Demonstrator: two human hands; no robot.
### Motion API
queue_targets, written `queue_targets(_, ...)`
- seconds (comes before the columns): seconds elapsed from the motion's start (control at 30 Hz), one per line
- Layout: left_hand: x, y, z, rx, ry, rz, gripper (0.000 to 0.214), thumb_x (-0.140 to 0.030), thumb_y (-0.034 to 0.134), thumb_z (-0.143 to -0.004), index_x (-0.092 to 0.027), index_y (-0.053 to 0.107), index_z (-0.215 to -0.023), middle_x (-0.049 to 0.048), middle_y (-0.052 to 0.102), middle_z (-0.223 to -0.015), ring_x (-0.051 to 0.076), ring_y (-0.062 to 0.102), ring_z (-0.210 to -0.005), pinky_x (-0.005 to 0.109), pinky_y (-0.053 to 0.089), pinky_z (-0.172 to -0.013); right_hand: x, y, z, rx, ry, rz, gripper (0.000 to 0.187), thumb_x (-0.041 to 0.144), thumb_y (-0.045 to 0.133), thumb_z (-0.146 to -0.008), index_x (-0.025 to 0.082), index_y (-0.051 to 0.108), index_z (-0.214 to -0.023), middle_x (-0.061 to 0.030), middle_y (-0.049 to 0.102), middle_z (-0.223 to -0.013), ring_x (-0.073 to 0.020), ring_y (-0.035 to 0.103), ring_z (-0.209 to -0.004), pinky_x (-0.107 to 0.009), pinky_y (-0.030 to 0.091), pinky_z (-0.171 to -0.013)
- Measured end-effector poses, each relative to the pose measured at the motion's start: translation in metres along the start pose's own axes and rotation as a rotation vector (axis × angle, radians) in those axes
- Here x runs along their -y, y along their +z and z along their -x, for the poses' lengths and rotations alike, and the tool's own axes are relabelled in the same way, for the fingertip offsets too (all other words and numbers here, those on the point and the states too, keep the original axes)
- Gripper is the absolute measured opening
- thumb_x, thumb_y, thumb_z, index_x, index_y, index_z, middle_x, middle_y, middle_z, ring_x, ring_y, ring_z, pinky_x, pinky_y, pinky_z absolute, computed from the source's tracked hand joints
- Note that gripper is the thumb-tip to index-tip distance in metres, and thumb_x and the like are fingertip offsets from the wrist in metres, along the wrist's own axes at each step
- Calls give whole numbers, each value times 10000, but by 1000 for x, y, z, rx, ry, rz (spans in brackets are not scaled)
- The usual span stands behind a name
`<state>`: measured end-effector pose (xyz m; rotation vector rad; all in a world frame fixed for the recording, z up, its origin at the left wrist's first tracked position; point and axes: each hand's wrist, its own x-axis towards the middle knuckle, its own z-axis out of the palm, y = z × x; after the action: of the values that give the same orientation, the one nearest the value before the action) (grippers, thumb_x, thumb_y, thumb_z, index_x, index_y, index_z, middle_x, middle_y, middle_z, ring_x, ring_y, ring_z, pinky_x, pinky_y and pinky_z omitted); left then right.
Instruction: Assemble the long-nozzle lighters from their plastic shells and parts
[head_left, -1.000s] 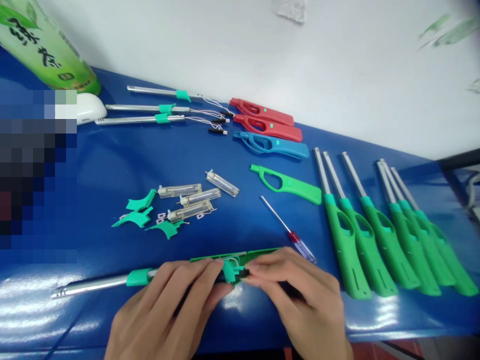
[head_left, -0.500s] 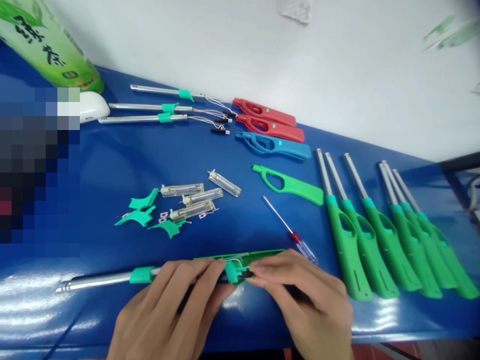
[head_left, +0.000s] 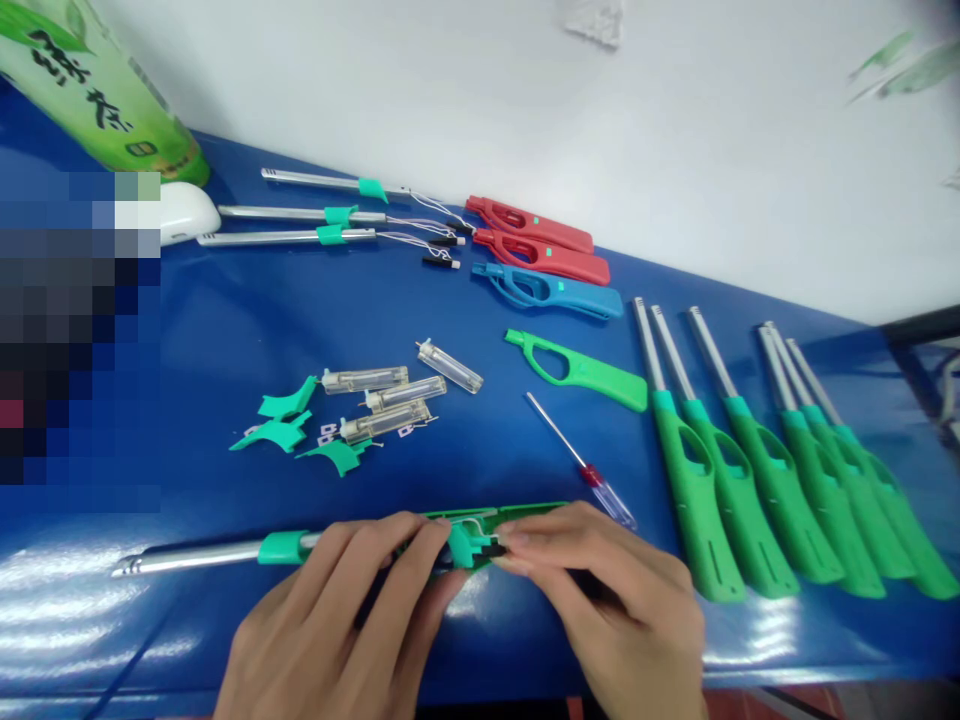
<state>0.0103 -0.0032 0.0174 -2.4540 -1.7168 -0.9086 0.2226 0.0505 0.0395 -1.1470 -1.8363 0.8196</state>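
Near the table's front edge lies an opened green lighter shell (head_left: 517,515), mostly covered by both hands. A silver lighter tube (head_left: 191,557) with a teal collar (head_left: 283,547) extends from it to the left. My left hand (head_left: 337,610) is closed, thumb and fingers pinching a teal trigger (head_left: 463,543) over the shell. From the right, my right hand (head_left: 622,600) is closed in a pinch at the end of a small black igniter (head_left: 492,550), which sits against the trigger. White wire curves just above them. The fingertips hide the exact contact.
A screwdriver (head_left: 581,462) lies behind my right hand. Several finished-looking green lighters (head_left: 701,510) stand in a row at right. Loose teal triggers (head_left: 281,432), clear fuel tanks (head_left: 390,420), a green shell half (head_left: 585,375), coloured shells (head_left: 547,258) and wired tubes (head_left: 292,238) lie farther back.
Both hands keep their pinch. The trigger and igniter have barely shifted, and the green shell's visible rear edge looks slightly changed behind my left fingers.
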Motion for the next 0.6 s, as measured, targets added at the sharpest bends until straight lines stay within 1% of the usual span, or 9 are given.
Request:
queue_targets(0.17, 2, -1, 7, 25, -26, 1, 279, -183, 755, -1014, -143, 733, -1289, 71, 766, -1175, 225, 691, -1033, 377, 517, -895, -1, 0, -1, 19, -9, -4, 161, 87, 785, -990, 245, 803, -959, 19, 864, -901, -173, 837, -777, -277, 679, -722)
queue_targets(0.43, 2, 1, 14, 25, -40, -1, 353, -202, 776, -1006, -163, 709, -1351, 76, 781, -1240, 259, 705, -1100, 416, 521, -946, -1, 0, 1, -1, -10, -24, 153, 75, 785, -988, 223, 808, -959, 21, 859, -915, -140, 826, -800, -244, 664, -751)
queue_targets(0.6, 1, 1, 14, 23, -56, 11, 339, -202, 768, -1011, -161, 712, -1343, 80, 779, -1249, 262, 702, -1110, 419, 520, -956, 0, 0, 0, -7, -17, -32, 161, 60, 784, -982, 219, 807, -970, 18, 858, -920, -138, 826, -803, -239, 665, -746)
